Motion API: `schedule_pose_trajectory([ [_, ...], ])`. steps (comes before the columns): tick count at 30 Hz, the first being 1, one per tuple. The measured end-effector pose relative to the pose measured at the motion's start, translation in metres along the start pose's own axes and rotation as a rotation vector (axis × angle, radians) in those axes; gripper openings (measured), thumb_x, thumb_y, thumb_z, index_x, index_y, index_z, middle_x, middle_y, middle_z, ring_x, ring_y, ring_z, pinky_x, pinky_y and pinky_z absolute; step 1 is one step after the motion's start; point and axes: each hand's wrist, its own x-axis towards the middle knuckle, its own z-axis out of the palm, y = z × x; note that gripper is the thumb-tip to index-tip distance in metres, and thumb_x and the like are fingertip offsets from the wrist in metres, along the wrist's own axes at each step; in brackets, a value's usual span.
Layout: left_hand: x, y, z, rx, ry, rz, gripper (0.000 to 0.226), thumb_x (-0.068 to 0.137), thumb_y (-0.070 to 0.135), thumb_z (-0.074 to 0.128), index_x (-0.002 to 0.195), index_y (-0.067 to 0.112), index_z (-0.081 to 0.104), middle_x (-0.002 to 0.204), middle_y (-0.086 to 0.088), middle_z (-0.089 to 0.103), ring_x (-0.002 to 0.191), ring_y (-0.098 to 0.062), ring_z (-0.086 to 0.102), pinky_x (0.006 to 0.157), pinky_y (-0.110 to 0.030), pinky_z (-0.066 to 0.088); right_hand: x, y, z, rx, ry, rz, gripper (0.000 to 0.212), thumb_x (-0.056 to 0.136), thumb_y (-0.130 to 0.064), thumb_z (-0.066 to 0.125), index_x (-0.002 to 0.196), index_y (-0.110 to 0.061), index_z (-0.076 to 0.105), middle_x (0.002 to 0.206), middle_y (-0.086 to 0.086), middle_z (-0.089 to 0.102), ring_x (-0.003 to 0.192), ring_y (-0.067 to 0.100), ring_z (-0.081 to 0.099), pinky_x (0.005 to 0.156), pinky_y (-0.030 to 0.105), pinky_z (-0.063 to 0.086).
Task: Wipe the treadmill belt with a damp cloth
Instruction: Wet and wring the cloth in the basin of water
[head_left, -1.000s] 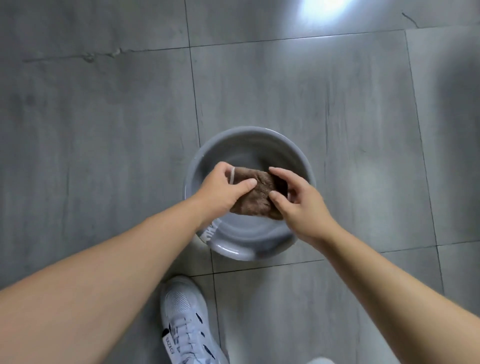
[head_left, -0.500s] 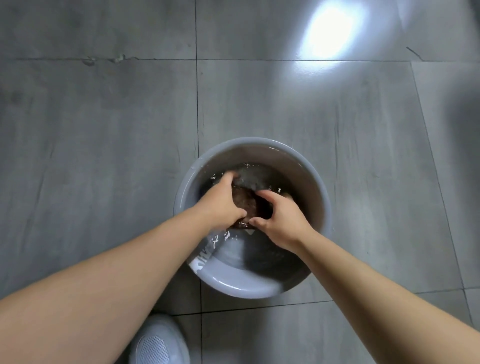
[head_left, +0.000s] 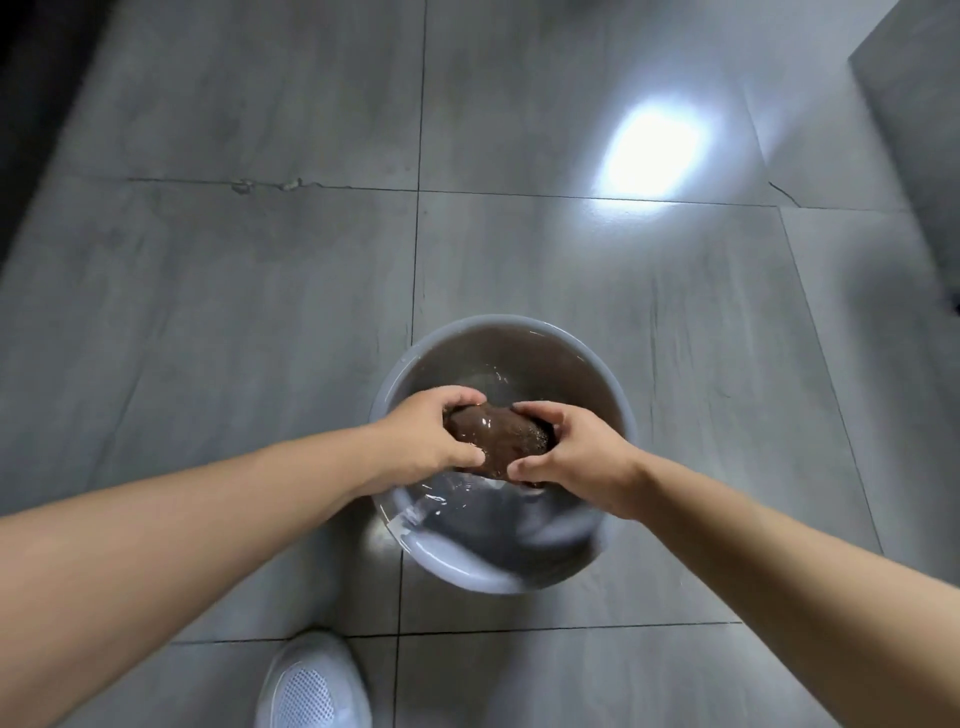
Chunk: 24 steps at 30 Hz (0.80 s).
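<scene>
A brown cloth, soaked and glistening, is bunched up over a grey plastic basin of water that stands on the tiled floor. My left hand grips the cloth's left end with curled fingers. My right hand grips its right end, thumb below and fingers over the top. The cloth sits just above the rippled water, its underside hidden. No treadmill is in view.
Grey floor tiles surround the basin, with a bright light reflection at the upper right. My white shoe stands just in front of the basin. A dark edge runs along the far left, and a grey wall or panel stands at the upper right.
The dry cloth held above the basin was plunged into the water, then lifted out wet. Both hands kept their hold. The view tilted up, showing more floor.
</scene>
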Motion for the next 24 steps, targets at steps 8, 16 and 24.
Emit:
schedule_pose_trajectory([
  [8, -0.015, 0.011, 0.004, 0.402, 0.109, 0.139, 0.022, 0.073, 0.024, 0.079, 0.093, 0.029, 0.071, 0.089, 0.007, 0.064, 0.081, -0.013, 0.062, 0.067, -0.023, 0.047, -0.016, -0.01, -0.01, -0.281, 0.015, -0.121, 0.026, 0.078, -0.01, 0.078, 0.101, -0.018, 0.069, 0.08, 0.0, 0.07, 0.072, 0.011, 0.066, 0.073, 0.03, 0.057],
  [16, -0.021, 0.008, 0.028, -0.458, 0.01, 0.001, 0.035, 0.081, 0.025, 0.069, 0.113, 0.022, 0.058, 0.099, -0.004, 0.062, 0.083, -0.015, 0.06, 0.06, -0.027, 0.051, -0.013, -0.018, 0.02, 0.55, 0.183, 0.046, 0.017, 0.096, -0.016, 0.055, 0.111, -0.013, 0.063, 0.093, 0.009, 0.064, 0.073, 0.019, 0.064, 0.052, 0.029, 0.05],
  [24, 0.0, 0.012, 0.052, -0.182, 0.494, -0.083, 0.054, 0.098, 0.055, 0.052, 0.063, 0.014, 0.052, 0.064, 0.003, 0.06, 0.063, -0.016, 0.055, 0.059, -0.03, 0.043, 0.019, -0.012, 0.059, 0.394, 0.457, 0.085, 0.059, 0.087, -0.06, 0.056, 0.069, -0.003, 0.061, 0.056, 0.005, 0.059, 0.056, 0.022, 0.056, 0.053, 0.035, 0.045],
])
